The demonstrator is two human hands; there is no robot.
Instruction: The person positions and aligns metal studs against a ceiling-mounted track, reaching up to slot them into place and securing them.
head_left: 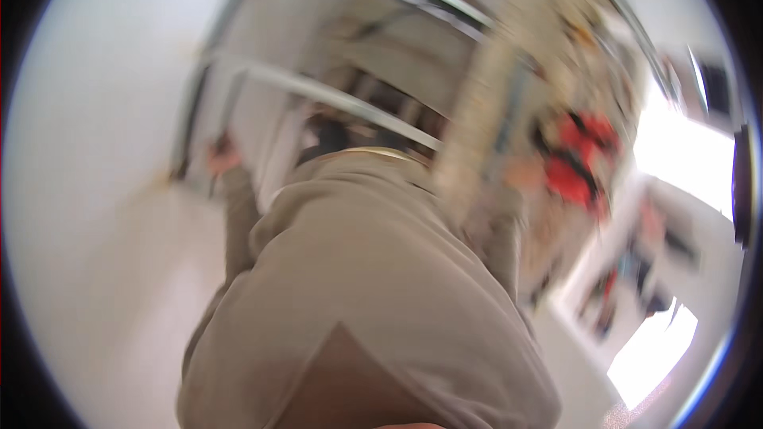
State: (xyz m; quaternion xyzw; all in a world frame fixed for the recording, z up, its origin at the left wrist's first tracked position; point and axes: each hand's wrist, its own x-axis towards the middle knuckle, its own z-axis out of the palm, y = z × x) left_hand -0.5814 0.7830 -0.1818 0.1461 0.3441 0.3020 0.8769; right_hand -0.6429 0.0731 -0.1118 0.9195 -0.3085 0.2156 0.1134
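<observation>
Motion smears the whole head view. My left hand (223,156) hangs low at my left side, beside a pale wall. A small dark shape shows at its fingers, too blurred to name, and I cannot tell whether the hand grips it. On the other side my right hand (520,173) reaches forward over a beige, cluttered surface (465,123). Its fingers are lost in the blur. Just beyond it lies a red thing with black parts (579,160), its kind unclear. My beige top (381,270) fills the lower middle.
A metal frame with a pale crossbar (342,99) stands in front of me, with blurred shelf-like levels behind it. Small blurred items lie on the surface at the right. Farther right are bright windows (683,163) and more red and dark things (636,270).
</observation>
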